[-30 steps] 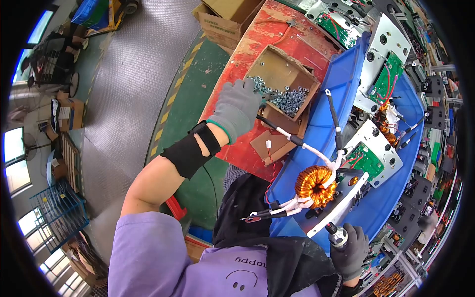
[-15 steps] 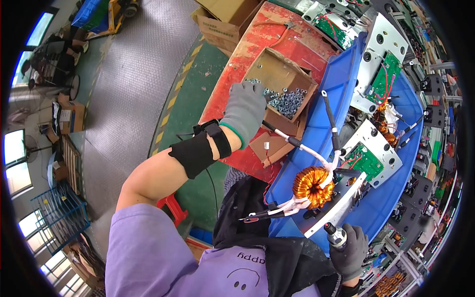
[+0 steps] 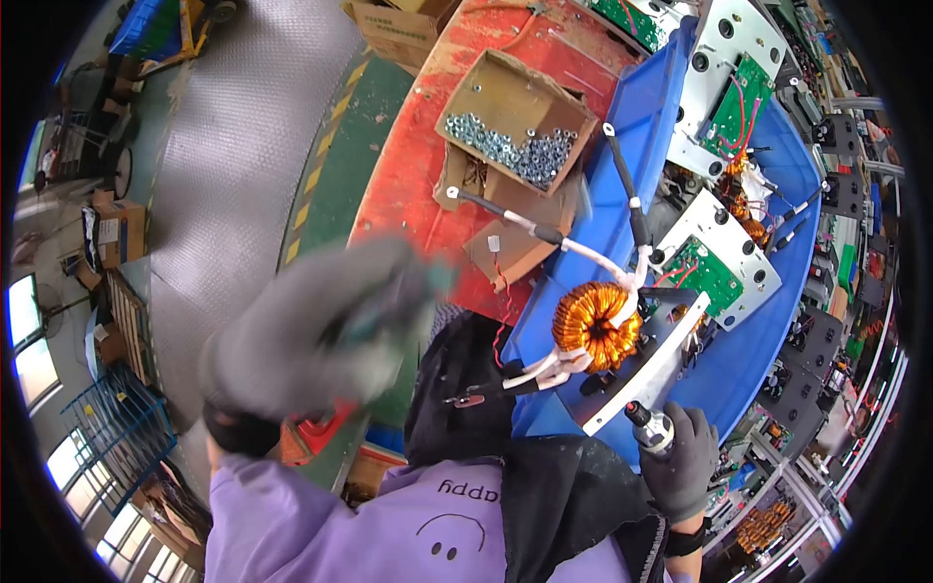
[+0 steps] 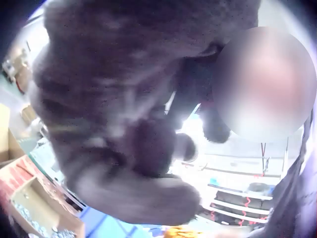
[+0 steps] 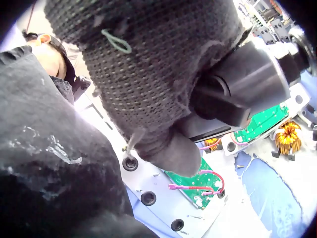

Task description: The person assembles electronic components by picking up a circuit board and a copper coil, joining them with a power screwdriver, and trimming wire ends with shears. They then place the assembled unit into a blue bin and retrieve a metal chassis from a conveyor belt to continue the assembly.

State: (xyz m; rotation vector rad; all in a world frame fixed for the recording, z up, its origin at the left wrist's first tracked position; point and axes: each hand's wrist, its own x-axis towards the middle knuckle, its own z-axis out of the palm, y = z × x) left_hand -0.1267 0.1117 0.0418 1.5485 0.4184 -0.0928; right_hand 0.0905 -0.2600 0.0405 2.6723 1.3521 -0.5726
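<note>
My gloved left hand (image 3: 316,325) is raised and blurred at the left of the head view, apart from the red table. In the left wrist view its fingers (image 4: 148,203) look curled; I cannot tell what lies between them. The gloved right hand (image 3: 680,462) grips a power screwdriver (image 3: 653,430), nose pointing up toward a metal plate (image 3: 646,374). In the right wrist view the tool's dark barrel (image 5: 247,74) shows beside the glove. A copper-wound toroid coil (image 3: 596,325) with white and black leads sits by that plate. An open cardboard box (image 3: 520,83) holds many small metal nuts (image 3: 544,160).
The box stands on a worn red table (image 3: 398,146). To its right a blue bin (image 3: 637,112) carries metal plates with green circuit boards (image 3: 714,277). A coil lead crosses a cardboard flap (image 3: 486,257). Another carton (image 3: 394,34) stands at the table's far end.
My left hand has left the nut box and swung back toward the body, left and down in the head view. The right hand keeps its grip on the screwdriver. The head view has shifted slightly.
</note>
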